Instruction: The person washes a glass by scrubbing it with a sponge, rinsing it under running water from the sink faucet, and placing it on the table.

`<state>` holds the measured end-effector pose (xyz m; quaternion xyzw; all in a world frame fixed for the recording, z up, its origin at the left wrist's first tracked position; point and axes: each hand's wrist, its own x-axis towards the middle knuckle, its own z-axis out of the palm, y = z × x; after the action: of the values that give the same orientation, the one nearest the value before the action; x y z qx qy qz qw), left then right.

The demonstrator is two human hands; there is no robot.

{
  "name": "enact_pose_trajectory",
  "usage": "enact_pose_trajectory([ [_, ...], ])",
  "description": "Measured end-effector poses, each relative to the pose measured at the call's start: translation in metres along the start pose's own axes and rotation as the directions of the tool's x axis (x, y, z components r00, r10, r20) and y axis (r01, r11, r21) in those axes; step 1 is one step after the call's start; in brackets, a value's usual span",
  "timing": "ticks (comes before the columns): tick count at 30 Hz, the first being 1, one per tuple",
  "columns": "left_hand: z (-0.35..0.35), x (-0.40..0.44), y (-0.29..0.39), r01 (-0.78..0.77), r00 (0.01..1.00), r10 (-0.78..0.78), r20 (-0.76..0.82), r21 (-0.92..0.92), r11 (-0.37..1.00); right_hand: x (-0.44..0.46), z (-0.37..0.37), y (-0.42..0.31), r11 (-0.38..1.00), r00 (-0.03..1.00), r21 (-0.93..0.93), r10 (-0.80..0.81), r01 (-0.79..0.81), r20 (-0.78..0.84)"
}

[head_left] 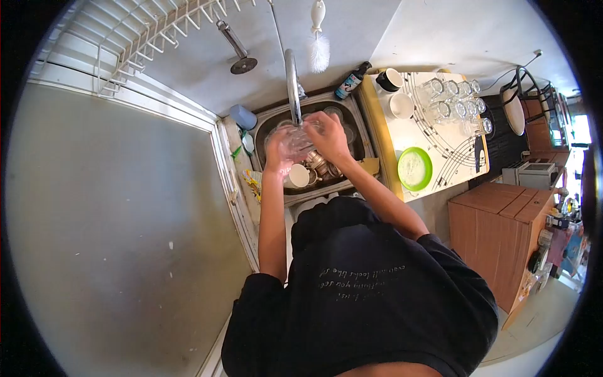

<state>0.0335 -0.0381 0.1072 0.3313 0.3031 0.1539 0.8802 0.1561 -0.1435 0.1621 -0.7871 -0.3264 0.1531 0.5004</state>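
Under the curved tap (291, 78), a clear glass vessel (296, 143) is between my two hands above the sink (367, 119). My left hand (276, 154) grips its left side. Curled over its upper right side are the fingers of my right hand (330, 135). Blur and shine hide the vessel's exact shape. Below my hands in the basin lie a white cup (298, 176) and several metal-looking dishes (319, 164). More clear glassware (349, 133) sits at the basin's right side.
Right of the sink, a counter (440, 151) carries several upturned glasses (443, 112), a white cup (402, 105), a black-and-white cup (389, 80) and a green-rimmed plate (415, 169). A dark bottle (353, 80) stands behind the sink. A wire rack (151, 38) hangs upper left.
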Motion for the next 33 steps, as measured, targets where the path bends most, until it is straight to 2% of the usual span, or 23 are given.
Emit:
enact_pose_trajectory([
  [3, -0.013, 0.008, -0.02, 0.164, 0.979, -0.105, 0.175, -0.365, 0.916, -0.002, 0.01, -0.015, 0.995, 0.996, -0.051, -0.083, 0.084, 0.018],
  [6, 0.009, -0.004, -0.025, 0.091, 0.996, -0.079, 0.045, -0.458, 0.884, -0.001, 0.016, -0.023, 0.765, 0.9, -0.484, -0.414, 0.426, 0.139],
  [7, 0.016, -0.007, -0.023, 0.033, 0.998, -0.057, -0.034, -0.487, 0.873, -0.002, 0.017, -0.024, 0.765, 0.9, -0.484, -0.414, 0.424, 0.135],
  [9, 0.011, -0.002, -0.027, 0.046, 0.999, -0.043, 0.018, -0.552, 0.832, 0.002, 0.018, -0.026, 0.675, 0.802, -0.437, -0.535, 0.594, 0.265],
  [11, -0.014, 0.008, -0.041, 0.053, 0.998, -0.019, 0.062, -0.618, 0.785, 0.006, 0.02, -0.02, 0.681, 0.79, -0.402, -0.521, 0.613, 0.322],
  [13, -0.046, 0.015, -0.044, 0.175, 0.884, 0.134, 0.449, -0.582, 0.794, 0.009, 0.02, -0.011, 0.816, 0.852, -0.247, -0.49, 0.523, 0.185],
  [14, -0.047, 0.014, -0.044, 0.167, 0.884, 0.141, 0.446, -0.583, 0.795, 0.011, 0.022, -0.004, 0.813, 0.848, -0.243, -0.496, 0.529, 0.188],
  [15, -0.026, 0.003, -0.025, -0.023, 0.98, 0.101, 0.174, -0.404, 0.914, 0.014, 0.026, 0.008, 0.934, 0.932, -0.046, -0.348, 0.354, 0.102],
  [16, -0.011, -0.006, -0.011, -0.146, 0.985, 0.128, -0.119, -0.155, 0.977, 0.017, 0.03, 0.02, 0.973, 0.984, 0.168, -0.171, 0.159, 0.055],
  [17, -0.006, -0.004, -0.002, -0.153, 0.983, 0.134, -0.124, -0.154, 0.976, 0.02, 0.033, 0.03, 0.971, 0.983, 0.173, -0.176, 0.164, 0.059],
  [18, -0.003, 0.001, 0.006, -0.395, 0.895, 0.444, -0.044, 0.385, 0.834, 0.021, 0.036, 0.04, 0.795, 0.947, 0.521, 0.213, -0.312, 0.243],
  [19, 0.002, 0.003, 0.015, -0.509, 0.753, 0.631, 0.186, 0.773, 0.38, 0.023, 0.04, 0.054, 0.324, 0.72, 0.654, 0.445, -0.683, 0.532],
  [20, 0.018, -0.003, 0.028, -0.545, 0.731, 0.617, 0.29, 0.793, 0.273, 0.027, 0.049, 0.088, 0.185, 0.564, 0.543, 0.436, -0.819, 0.702],
  [21, 0.023, -0.003, 0.032, -0.544, 0.727, 0.624, 0.287, 0.795, 0.269, 0.026, 0.048, 0.082, 0.189, 0.563, 0.539, 0.429, -0.821, 0.706],
  [23, 0.029, -0.001, 0.037, -0.574, 0.705, 0.549, 0.449, 0.816, 0.069, 0.015, 0.039, 0.061, 0.032, 0.531, 0.603, 0.512, -0.797, 0.675],
  [24, 0.027, 0.002, 0.034, -0.578, 0.729, 0.561, 0.392, 0.792, 0.198, 0.013, 0.036, 0.056, 0.063, 0.56, 0.632, 0.537, -0.773, 0.631],
  [25, 0.024, 0.004, 0.028, -0.576, 0.729, 0.562, 0.39, 0.793, 0.197, 0.013, 0.035, 0.057, 0.063, 0.558, 0.629, 0.536, -0.774, 0.633],
  [26, 0.019, 0.005, 0.021, -0.441, 0.86, 0.499, 0.105, 0.647, 0.623, 0.014, 0.032, 0.055, 0.375, 0.745, 0.663, 0.496, -0.648, 0.447],
  [27, 0.01, 0.009, 0.012, -0.243, 0.946, 0.299, -0.125, 0.336, 0.91, 0.015, 0.031, 0.055, 0.645, 0.891, 0.618, 0.376, -0.45, 0.255],
  [28, -0.001, 0.013, 0.003, -0.124, 0.982, 0.144, -0.125, 0.156, 0.98, 0.017, 0.025, 0.043, 0.928, 0.996, 0.363, 0.081, -0.086, 0.029],
  [29, -0.013, 0.015, -0.007, -0.117, 0.983, 0.137, -0.122, 0.16, 0.98, 0.017, 0.02, 0.031, 0.927, 0.996, 0.364, 0.087, -0.09, 0.023],
  [31, -0.044, 0.021, -0.035, 0.083, 0.966, 0.035, 0.255, -0.439, 0.895, 0.014, 0.01, -0.005, 0.974, 0.973, -0.043, -0.22, 0.223, 0.065],
  [33, -0.038, 0.019, -0.053, 0.068, 0.983, 0.023, 0.183, -0.476, 0.877, 0.012, 0.022, -0.018, 0.962, 0.967, -0.144, -0.213, 0.233, 0.141],
])
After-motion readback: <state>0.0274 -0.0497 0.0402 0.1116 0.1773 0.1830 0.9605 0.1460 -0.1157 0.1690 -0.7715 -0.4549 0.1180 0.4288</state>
